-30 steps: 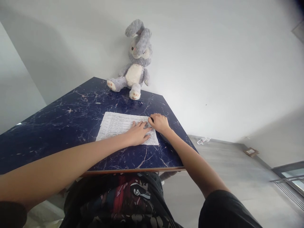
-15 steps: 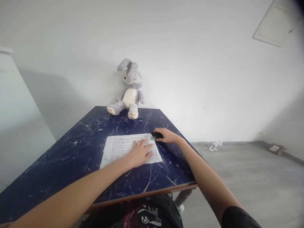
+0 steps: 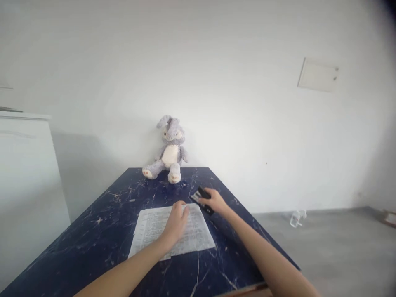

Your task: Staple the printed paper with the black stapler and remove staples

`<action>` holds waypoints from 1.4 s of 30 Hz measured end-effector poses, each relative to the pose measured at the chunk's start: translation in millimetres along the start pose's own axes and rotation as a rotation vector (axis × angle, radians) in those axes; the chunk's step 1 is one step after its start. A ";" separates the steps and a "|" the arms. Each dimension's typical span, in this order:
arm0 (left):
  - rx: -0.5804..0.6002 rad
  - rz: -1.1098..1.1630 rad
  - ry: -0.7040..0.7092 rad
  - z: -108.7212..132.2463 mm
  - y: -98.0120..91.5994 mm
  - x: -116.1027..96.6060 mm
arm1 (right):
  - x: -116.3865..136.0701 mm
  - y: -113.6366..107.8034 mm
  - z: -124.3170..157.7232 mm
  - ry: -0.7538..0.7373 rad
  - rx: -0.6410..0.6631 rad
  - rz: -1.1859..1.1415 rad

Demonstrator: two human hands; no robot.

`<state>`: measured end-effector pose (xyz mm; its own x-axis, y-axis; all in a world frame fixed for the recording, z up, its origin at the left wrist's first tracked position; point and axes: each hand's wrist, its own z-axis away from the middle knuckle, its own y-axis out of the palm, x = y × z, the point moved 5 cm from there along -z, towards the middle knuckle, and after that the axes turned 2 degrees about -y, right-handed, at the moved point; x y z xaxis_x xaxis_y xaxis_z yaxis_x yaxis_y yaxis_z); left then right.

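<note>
Black compact stapler (image 3: 201, 199), rigid and probably light, is held at the far right corner of the white printed paper sheets (image 3: 151, 231). The right hand (image 3: 215, 202) is closed along its body. The left hand (image 3: 176, 222) lies open and flat, pinning the thin, limp, slide-prone sheets to the glossy dark-blue marbled table (image 3: 93, 239). A grey plush rabbit (image 3: 169, 152) sits beyond.

Bright soft daylight, slight blur, dark top-right corner

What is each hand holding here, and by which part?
The right hand grips the stapler around its middle; the left hand holds nothing, lying flat on the paper.
</note>
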<state>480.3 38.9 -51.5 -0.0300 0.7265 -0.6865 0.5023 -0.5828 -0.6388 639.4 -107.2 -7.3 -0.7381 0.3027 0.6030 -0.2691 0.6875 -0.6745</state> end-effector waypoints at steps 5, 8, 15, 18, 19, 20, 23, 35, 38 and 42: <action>-0.286 0.324 -0.175 -9.2 -16.9 26.1 | 37.7 47.7 16.8 -0.159 0.197 -0.014; -0.322 0.381 -0.168 -9.0 -17.0 27.9 | 50.0 53.2 23.2 -0.196 0.268 0.008; -0.250 0.481 -0.122 -6.4 -7.3 23.5 | 41.6 33.4 31.6 -0.030 0.787 -0.557; -0.268 0.472 -0.135 -8.1 -6.6 26.6 | 35.8 27.2 32.2 -0.012 0.826 -0.676; -0.274 0.469 -0.157 -8.8 -6.1 28.7 | 34.0 27.4 32.4 -0.009 0.833 -0.692; -0.289 0.468 -0.183 -9.1 -6.0 31.2 | 32.3 28.2 32.6 -0.006 0.840 -0.706; -0.339 0.473 -0.251 -8.2 -7.3 36.7 | 27.0 31.1 33.1 0.005 0.842 -0.742; -0.288 0.528 -0.284 -13.1 -4.9 44.0 | 36.0 35.5 30.5 -0.142 0.637 -0.387; -0.278 0.522 -0.263 -14.2 -4.6 44.6 | 45.9 44.0 30.0 -0.235 0.488 -0.159; -0.329 0.561 -0.340 -11.3 -6.2 47.8 | 49.6 46.4 28.7 -0.296 0.311 -0.006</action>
<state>485.4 81.4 -76.5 0.0680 0.1670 -0.9836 0.7528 -0.6556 -0.0593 572.6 -79.3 -20.9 -0.8697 0.0653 0.4893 -0.4140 0.4433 -0.7950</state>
